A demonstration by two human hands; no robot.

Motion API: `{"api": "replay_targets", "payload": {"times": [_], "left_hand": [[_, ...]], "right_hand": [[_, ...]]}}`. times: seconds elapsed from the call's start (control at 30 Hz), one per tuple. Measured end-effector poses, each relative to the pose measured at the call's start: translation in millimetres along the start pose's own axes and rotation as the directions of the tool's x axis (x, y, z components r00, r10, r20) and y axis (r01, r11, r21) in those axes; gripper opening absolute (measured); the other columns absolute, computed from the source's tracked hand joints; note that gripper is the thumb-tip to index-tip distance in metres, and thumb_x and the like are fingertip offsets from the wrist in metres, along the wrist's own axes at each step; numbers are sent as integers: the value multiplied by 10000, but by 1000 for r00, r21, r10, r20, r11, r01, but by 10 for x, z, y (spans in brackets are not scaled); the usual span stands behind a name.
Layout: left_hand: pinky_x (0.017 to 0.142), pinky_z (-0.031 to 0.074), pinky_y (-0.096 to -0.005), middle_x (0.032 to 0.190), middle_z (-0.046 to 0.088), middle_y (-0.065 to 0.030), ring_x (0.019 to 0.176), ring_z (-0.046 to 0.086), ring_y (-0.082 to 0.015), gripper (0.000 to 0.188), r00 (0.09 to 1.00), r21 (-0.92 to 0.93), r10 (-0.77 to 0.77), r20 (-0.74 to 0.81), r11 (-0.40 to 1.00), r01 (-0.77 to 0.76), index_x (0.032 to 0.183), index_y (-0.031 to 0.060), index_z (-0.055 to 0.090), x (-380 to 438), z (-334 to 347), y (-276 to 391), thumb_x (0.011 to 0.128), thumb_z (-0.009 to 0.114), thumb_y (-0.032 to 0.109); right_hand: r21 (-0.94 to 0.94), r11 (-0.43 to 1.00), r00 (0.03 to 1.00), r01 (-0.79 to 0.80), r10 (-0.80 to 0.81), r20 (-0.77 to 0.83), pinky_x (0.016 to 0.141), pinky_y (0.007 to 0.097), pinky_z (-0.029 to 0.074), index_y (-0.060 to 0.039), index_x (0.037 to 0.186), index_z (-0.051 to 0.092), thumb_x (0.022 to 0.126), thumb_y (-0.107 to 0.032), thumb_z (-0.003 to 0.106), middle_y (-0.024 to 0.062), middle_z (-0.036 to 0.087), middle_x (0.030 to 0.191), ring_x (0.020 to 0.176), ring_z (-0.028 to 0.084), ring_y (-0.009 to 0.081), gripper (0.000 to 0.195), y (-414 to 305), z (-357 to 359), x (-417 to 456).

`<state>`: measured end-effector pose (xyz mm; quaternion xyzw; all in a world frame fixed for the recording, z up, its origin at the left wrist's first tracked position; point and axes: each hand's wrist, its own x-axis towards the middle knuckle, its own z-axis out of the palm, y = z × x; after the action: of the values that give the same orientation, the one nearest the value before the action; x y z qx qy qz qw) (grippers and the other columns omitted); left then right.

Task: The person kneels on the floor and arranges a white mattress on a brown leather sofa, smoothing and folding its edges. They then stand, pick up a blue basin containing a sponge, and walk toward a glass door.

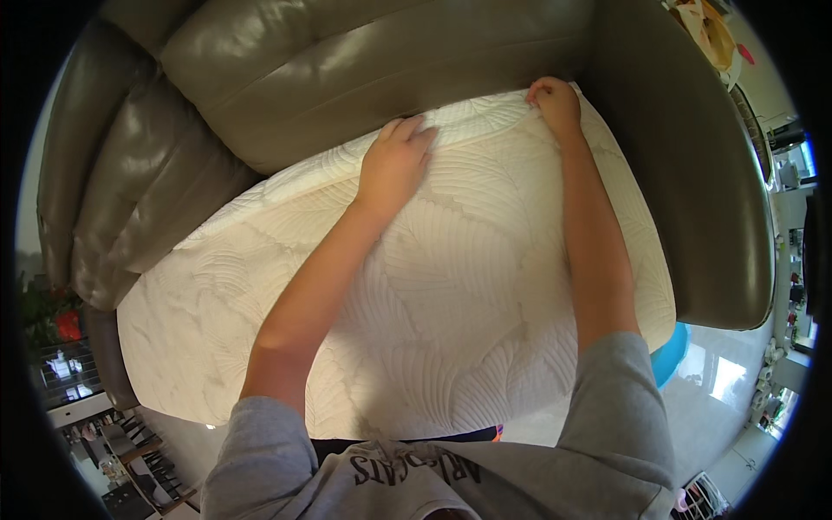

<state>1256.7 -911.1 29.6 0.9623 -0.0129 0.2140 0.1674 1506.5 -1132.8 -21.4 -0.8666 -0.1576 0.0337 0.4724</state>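
A cream quilted cover (448, 260) with a leaf pattern lies over the seat of a brown leather sofa (390, 58). Its whiter back strip is folded along the foot of the backrest. My left hand (396, 159) is at this strip near the middle, with fingers and thumb bent around its edge; the fingertips are partly hidden. At the back right corner, beside the armrest, my right hand (558, 107) has its fingers curled on the cover's edge. Soft creases run over the cover between my forearms and to the left.
The sofa's right armrest (702, 195) rises beside the cover. A blue round object (671, 354) shows on the shiny floor (708, 390) below it. Creased leather cushions (149, 175) stand at the left. Bags (705, 32) lie beyond the armrest, and chairs (140, 455) are at lower left.
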Motion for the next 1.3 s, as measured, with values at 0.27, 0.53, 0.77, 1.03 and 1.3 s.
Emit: {"api": "replay_targets", "payload": {"times": [0.27,0.53,0.77,1.03,1.3], "left_hand": [[795,585,-431,925,665,-126,897,665,-308,49,958,236,185,219,943,-236,836,36,691,576,290,-240,832,663,77],[749,587,-443,913,672,-162,862,685,-334,83,982,313,79,170,941,-130,903,37,685,560,694,-318,849,655,93],[754,584,-443,952,679,-158,897,689,-327,89,989,317,60,137,943,-101,924,46,682,552,755,-260,874,634,101],[940,555,-394,1238,703,-95,1143,649,-276,246,929,6,343,-140,938,-346,1094,32,719,360,633,-57,896,670,171],[1121,468,-400,1502,566,-157,1368,536,-319,514,987,-66,119,105,991,-113,1373,5,607,328,722,-32,995,642,353]], "right_hand": [[34,999,998,3,-1,-70,720,298,496,-66,814,752,848,-47,555,30,756,804,738,659,158,200,83,33,61],[-247,969,943,27,-106,-314,658,354,516,-139,837,782,868,-113,643,33,743,787,740,673,224,146,-378,-40,-234],[-216,894,919,393,-389,66,950,378,543,-124,1037,788,870,-133,725,48,753,1115,1123,668,229,178,-585,330,-976],[-618,731,938,291,-344,35,1234,563,293,-153,1426,626,977,-357,646,1,584,1503,1442,472,249,494,-399,510,-904],[-699,693,953,175,-298,-58,1205,583,327,-120,1460,594,968,-384,622,-1,558,1537,1472,444,290,558,-347,583,-824]]}}
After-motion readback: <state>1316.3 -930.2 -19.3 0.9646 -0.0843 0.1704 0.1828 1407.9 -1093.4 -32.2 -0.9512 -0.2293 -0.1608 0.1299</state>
